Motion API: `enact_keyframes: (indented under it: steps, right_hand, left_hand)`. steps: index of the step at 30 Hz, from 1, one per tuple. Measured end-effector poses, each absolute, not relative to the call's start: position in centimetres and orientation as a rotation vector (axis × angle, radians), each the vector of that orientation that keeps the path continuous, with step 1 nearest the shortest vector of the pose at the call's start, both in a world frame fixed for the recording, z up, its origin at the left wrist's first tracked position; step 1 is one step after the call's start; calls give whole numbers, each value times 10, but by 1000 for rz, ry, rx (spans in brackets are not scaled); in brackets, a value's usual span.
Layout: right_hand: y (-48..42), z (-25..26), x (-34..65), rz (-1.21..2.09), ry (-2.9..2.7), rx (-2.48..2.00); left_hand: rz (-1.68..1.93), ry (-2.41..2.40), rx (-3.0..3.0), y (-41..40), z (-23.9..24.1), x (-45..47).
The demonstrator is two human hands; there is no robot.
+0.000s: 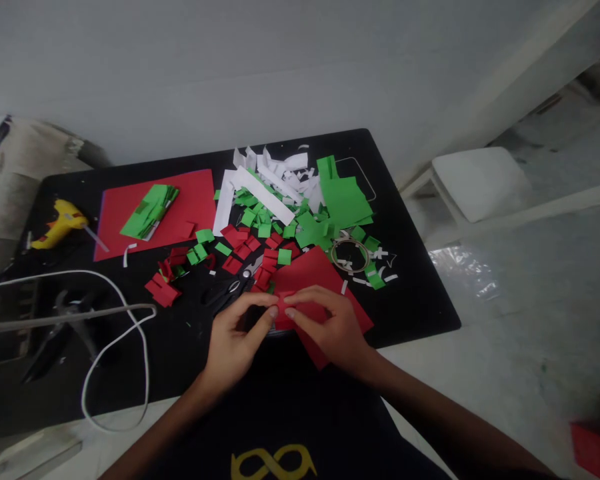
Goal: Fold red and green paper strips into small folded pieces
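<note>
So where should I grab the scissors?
Probably by the black handles, coming from the left, just past the left hand. The scissors lie slanted on the table, handles toward the near left and blades pointing away to the right, among red paper pieces. Coming from the handle end should keep you off the blades.
</note>
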State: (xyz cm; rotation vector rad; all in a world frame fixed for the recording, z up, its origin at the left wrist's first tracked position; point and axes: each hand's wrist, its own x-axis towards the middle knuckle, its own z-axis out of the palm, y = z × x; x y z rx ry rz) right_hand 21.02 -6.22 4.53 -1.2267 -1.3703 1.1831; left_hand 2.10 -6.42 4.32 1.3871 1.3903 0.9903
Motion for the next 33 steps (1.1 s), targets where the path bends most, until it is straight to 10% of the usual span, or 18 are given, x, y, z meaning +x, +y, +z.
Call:
enact_keyframes:
  steps: [33]
  right_hand:
    - [-64,48,211,760,-1555,-1176]
  left_hand:
    - [1223,1259,1992,-58,51,13]
